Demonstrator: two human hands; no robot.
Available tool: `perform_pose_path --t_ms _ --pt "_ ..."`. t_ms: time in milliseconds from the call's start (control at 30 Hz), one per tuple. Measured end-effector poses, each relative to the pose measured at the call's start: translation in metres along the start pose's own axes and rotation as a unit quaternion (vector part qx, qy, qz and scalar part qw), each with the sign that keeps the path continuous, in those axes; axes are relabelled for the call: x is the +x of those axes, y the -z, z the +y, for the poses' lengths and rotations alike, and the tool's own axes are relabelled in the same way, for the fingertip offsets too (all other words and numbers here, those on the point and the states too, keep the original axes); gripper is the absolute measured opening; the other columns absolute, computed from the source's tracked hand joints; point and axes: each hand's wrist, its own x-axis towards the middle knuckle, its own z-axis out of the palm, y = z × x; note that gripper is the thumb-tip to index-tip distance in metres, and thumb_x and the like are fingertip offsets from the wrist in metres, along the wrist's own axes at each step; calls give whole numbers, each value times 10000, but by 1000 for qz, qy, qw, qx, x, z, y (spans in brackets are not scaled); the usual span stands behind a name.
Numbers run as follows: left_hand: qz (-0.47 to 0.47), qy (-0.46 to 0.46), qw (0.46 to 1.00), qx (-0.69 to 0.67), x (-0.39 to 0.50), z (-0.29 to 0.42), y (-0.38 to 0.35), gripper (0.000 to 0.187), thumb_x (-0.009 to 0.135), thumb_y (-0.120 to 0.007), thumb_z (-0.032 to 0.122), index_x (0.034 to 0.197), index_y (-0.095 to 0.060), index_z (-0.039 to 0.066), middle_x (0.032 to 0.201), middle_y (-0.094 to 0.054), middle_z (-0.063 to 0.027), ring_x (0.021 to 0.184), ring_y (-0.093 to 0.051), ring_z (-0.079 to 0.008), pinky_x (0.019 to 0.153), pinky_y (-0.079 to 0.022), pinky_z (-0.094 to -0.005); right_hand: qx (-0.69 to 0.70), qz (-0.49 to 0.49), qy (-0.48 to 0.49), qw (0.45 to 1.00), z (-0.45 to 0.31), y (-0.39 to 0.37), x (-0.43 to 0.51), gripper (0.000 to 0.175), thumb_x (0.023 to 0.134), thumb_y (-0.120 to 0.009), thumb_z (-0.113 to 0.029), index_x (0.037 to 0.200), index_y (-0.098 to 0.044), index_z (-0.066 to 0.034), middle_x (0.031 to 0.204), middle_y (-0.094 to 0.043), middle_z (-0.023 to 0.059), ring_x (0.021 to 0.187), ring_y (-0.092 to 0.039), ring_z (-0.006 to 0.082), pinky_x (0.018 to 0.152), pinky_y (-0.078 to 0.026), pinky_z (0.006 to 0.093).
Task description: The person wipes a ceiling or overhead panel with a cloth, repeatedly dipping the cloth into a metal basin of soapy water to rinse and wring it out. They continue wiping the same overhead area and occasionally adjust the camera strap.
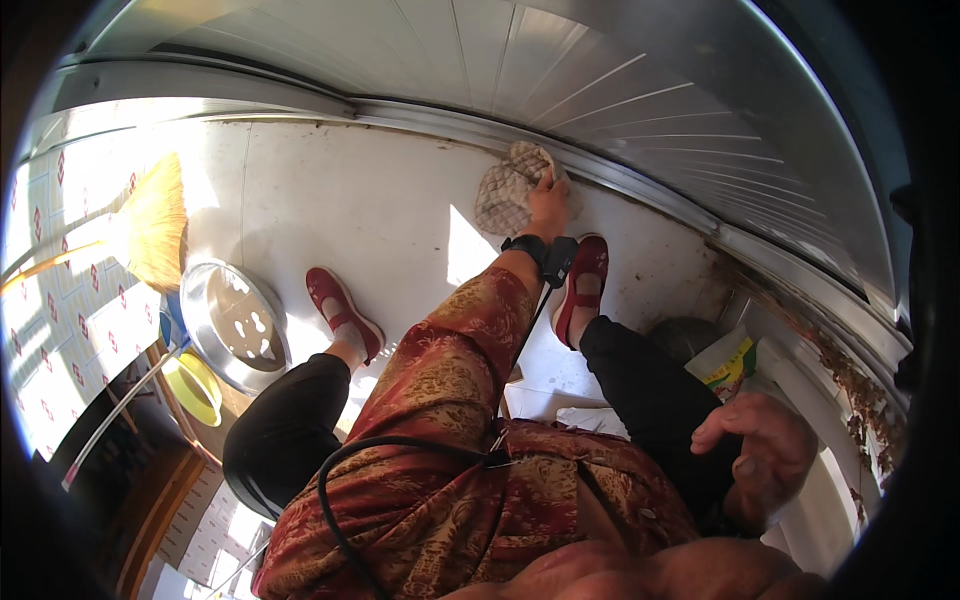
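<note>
My left hand (551, 206) grips a quilted beige cloth (510, 191), which is bunched at one end and lies on the pale floor (345, 195). The cloth is up against the metal track (480, 135) at the foot of a ribbed panel (480, 52). A black device (559, 261) is strapped at my left wrist, with a dark cable running back along the sleeve. Off to the right, my right hand (776, 442) hovers or rests by my right knee, fingers bent and thumb apart, with nothing visible in it.
A metal basin (196, 322) of murky, foamy water stands at left. Beside it are a straw broom (154, 225) and a yellow-green basin (193, 386). A printed plastic bag (724, 360) and dried plant debris (847, 382) lie at right. My red shoes (337, 307) stand wide apart.
</note>
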Motion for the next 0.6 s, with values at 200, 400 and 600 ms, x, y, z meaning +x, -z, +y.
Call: perform_pose_path --t_ms 200,400,600 --pt "-61 -358 846 390 -6 -10 -2 211 802 -570 186 888 -703 47 832 -675 -133 786 -652 -248 706 -509 -368 -21 0 8 1000 -15 -16 0 382 829 -700 -183 1071 -653 109 910 -697 228 774 -696 273 703 -571 365" --pt "-88 -115 969 200 -48 20 80 202 810 -593 203 892 -697 50 953 -678 -83 869 -641 -228 752 -495 -350 -79 -26 37 996 -34 -37 -5 253 866 -649 -43 1104 -664 43 963 -697 163 847 -650 209 787 -521 324" --pt "-146 24 933 -329 -147 93 185 381 881 -637 295 1146 -612 22 1079 -651 -94 1018 -629 -219 927 -515 -364 -214 -55 82 972 -33 -75 2 238 908 -699 -106 1121 -673 -4 929 -710 100 786 -651 152 751 -522 279"
